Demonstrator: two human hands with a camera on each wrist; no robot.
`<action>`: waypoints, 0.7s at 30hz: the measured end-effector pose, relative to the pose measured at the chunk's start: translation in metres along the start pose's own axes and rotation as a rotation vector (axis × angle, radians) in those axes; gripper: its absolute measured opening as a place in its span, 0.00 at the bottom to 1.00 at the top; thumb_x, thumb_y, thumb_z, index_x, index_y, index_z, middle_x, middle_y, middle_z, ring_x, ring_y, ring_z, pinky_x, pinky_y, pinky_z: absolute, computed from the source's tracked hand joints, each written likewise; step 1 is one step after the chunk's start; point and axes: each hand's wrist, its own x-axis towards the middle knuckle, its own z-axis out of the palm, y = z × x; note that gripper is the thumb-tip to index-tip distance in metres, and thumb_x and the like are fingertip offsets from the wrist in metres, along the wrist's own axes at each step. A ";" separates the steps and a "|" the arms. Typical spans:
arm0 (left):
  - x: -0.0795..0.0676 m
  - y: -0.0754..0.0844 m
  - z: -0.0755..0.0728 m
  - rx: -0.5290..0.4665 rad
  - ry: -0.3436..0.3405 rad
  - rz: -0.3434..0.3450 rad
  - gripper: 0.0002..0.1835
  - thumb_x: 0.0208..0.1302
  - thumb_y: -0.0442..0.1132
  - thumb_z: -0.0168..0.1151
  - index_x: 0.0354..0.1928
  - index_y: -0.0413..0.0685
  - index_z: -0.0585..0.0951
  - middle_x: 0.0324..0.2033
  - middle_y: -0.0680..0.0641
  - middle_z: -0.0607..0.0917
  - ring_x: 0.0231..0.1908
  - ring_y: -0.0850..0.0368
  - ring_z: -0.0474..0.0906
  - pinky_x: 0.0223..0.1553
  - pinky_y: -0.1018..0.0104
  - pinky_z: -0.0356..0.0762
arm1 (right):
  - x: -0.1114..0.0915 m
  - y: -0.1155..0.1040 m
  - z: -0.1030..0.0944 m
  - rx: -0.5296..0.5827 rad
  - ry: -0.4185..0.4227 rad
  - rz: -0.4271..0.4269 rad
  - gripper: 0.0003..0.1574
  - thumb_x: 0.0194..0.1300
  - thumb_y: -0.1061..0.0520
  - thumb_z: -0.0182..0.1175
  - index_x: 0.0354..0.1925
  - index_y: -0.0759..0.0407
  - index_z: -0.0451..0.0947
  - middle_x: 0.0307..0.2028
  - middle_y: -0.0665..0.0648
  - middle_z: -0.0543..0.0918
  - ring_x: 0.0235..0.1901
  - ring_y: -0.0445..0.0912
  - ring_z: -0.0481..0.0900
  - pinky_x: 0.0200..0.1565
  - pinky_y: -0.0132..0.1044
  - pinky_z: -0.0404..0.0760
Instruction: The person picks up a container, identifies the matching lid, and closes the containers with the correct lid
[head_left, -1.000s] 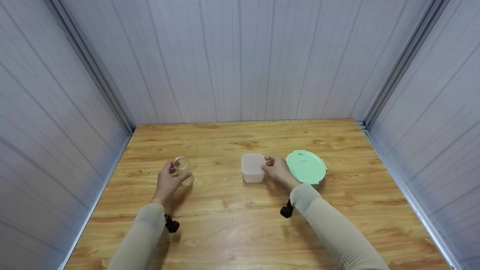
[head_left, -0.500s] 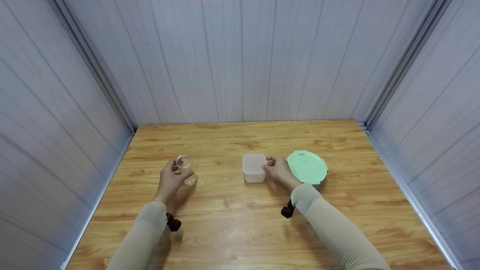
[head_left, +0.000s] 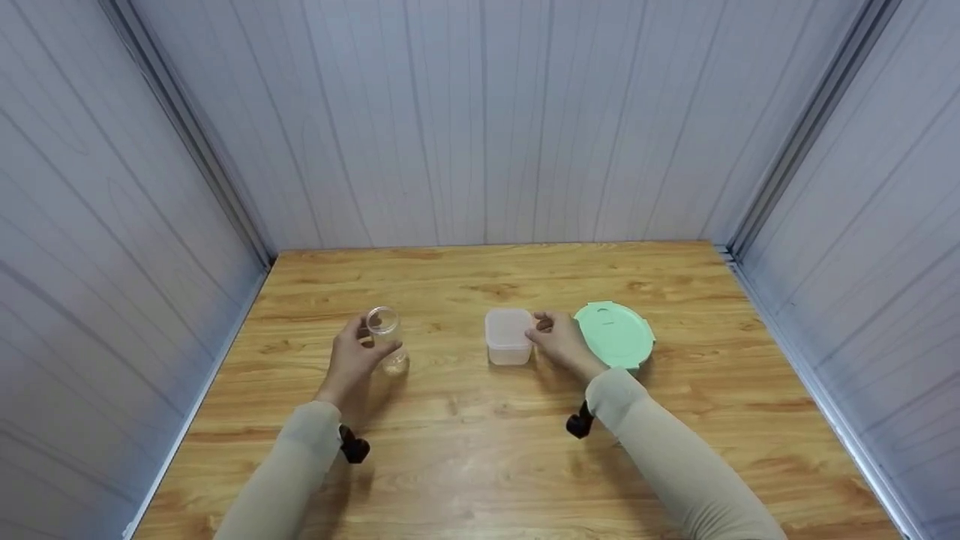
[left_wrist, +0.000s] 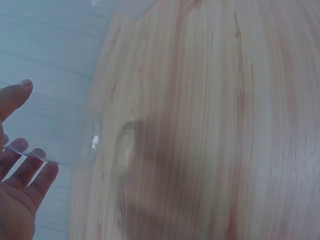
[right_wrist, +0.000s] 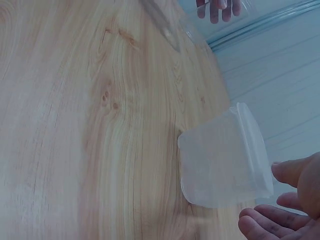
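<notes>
My left hand (head_left: 354,355) grips a clear jar (head_left: 386,330), thumb on the near side and fingers behind. In the left wrist view the jar's base (left_wrist: 93,140) stands apart from its shadow on the wood, so the jar is held off the table. A translucent square box (head_left: 508,336) with a frosted lid sits upright at mid-table. Beside its right side is my right hand (head_left: 561,343), thumb tip right at the lid's edge. The right wrist view shows those fingers (right_wrist: 267,220) loosely extended next to the box (right_wrist: 220,157), not wrapped round it.
A round container with a pale green clip lid (head_left: 613,334) stands just right of my right hand, near the forearm. The wooden table (head_left: 465,442) is bounded by pale panel walls (head_left: 480,127) at the back and both sides.
My left hand has carried the clear jar a short way to the right, toward the square box. The right hand, the box and the green-lidded container stay practically where they were.
</notes>
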 end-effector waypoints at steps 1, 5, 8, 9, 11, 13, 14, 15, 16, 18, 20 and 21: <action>-0.001 0.002 0.002 -0.003 -0.002 0.009 0.34 0.66 0.34 0.78 0.70 0.36 0.75 0.66 0.32 0.79 0.67 0.38 0.76 0.72 0.43 0.76 | -0.001 -0.001 -0.001 0.001 -0.001 -0.002 0.29 0.78 0.56 0.65 0.70 0.70 0.77 0.59 0.69 0.84 0.61 0.61 0.84 0.63 0.53 0.85; -0.003 0.008 0.010 -0.019 -0.016 0.037 0.33 0.64 0.34 0.79 0.69 0.38 0.76 0.65 0.34 0.81 0.66 0.39 0.77 0.71 0.42 0.78 | -0.006 -0.004 -0.004 0.015 -0.006 -0.008 0.30 0.78 0.57 0.65 0.70 0.71 0.76 0.61 0.71 0.83 0.63 0.63 0.83 0.65 0.54 0.84; -0.005 0.012 0.016 -0.042 -0.032 0.047 0.33 0.64 0.34 0.80 0.68 0.38 0.77 0.65 0.35 0.81 0.65 0.40 0.78 0.69 0.43 0.79 | -0.009 -0.005 -0.006 0.009 -0.008 -0.024 0.31 0.78 0.58 0.65 0.71 0.72 0.75 0.63 0.72 0.82 0.64 0.64 0.82 0.67 0.55 0.83; -0.005 0.014 0.017 -0.048 -0.037 0.046 0.33 0.64 0.34 0.80 0.68 0.38 0.77 0.64 0.34 0.81 0.65 0.41 0.78 0.69 0.44 0.80 | -0.010 -0.006 -0.007 0.005 -0.010 -0.031 0.31 0.78 0.58 0.65 0.72 0.73 0.74 0.63 0.73 0.82 0.65 0.65 0.82 0.67 0.56 0.83; -0.006 0.017 0.020 -0.054 -0.040 0.048 0.32 0.63 0.34 0.80 0.67 0.37 0.77 0.64 0.35 0.82 0.64 0.42 0.79 0.67 0.45 0.80 | -0.011 -0.006 -0.008 0.003 -0.011 -0.041 0.32 0.78 0.58 0.65 0.72 0.73 0.73 0.64 0.73 0.82 0.65 0.65 0.82 0.68 0.57 0.82; -0.008 0.019 0.023 -0.054 -0.042 0.051 0.32 0.63 0.34 0.80 0.66 0.36 0.78 0.63 0.34 0.83 0.63 0.42 0.80 0.66 0.46 0.81 | -0.013 -0.006 -0.010 0.015 -0.012 -0.040 0.32 0.78 0.58 0.65 0.72 0.73 0.73 0.65 0.73 0.82 0.66 0.65 0.81 0.68 0.57 0.82; -0.008 0.020 0.024 -0.046 -0.041 0.055 0.31 0.63 0.34 0.80 0.66 0.36 0.78 0.62 0.34 0.83 0.62 0.42 0.80 0.66 0.46 0.82 | -0.014 -0.006 -0.010 0.023 -0.011 -0.039 0.32 0.78 0.58 0.65 0.73 0.72 0.73 0.66 0.73 0.81 0.66 0.65 0.81 0.69 0.57 0.81; -0.009 0.021 0.025 -0.043 -0.041 0.057 0.31 0.62 0.34 0.81 0.65 0.36 0.78 0.61 0.34 0.84 0.62 0.42 0.81 0.66 0.46 0.82 | -0.015 -0.006 -0.011 0.029 -0.009 -0.038 0.32 0.78 0.58 0.65 0.73 0.72 0.73 0.66 0.73 0.81 0.67 0.65 0.81 0.69 0.57 0.81; -0.009 0.023 0.027 -0.041 -0.041 0.058 0.31 0.61 0.33 0.81 0.64 0.36 0.79 0.60 0.35 0.84 0.61 0.42 0.81 0.65 0.46 0.82 | -0.016 -0.007 -0.012 0.035 -0.007 -0.038 0.32 0.78 0.58 0.65 0.72 0.72 0.74 0.66 0.73 0.81 0.67 0.65 0.81 0.69 0.57 0.81; -0.010 0.025 0.029 -0.042 -0.044 0.061 0.30 0.61 0.33 0.81 0.63 0.36 0.79 0.59 0.36 0.85 0.60 0.43 0.81 0.65 0.46 0.83 | -0.018 -0.007 -0.013 0.045 -0.003 -0.038 0.32 0.78 0.58 0.65 0.72 0.72 0.74 0.66 0.74 0.81 0.67 0.65 0.81 0.70 0.57 0.80; -0.011 0.027 0.032 -0.042 -0.043 0.067 0.29 0.60 0.33 0.82 0.62 0.37 0.80 0.57 0.38 0.86 0.59 0.44 0.82 0.65 0.46 0.83 | -0.020 -0.008 -0.015 0.047 -0.001 -0.043 0.31 0.78 0.58 0.65 0.72 0.72 0.74 0.66 0.75 0.81 0.67 0.65 0.81 0.70 0.57 0.81; -0.012 0.029 0.033 -0.046 -0.045 0.071 0.30 0.59 0.33 0.82 0.62 0.38 0.81 0.57 0.38 0.86 0.59 0.44 0.82 0.65 0.46 0.83 | -0.021 -0.008 -0.016 0.046 0.001 -0.046 0.31 0.78 0.58 0.65 0.72 0.72 0.75 0.66 0.75 0.81 0.66 0.65 0.81 0.70 0.57 0.81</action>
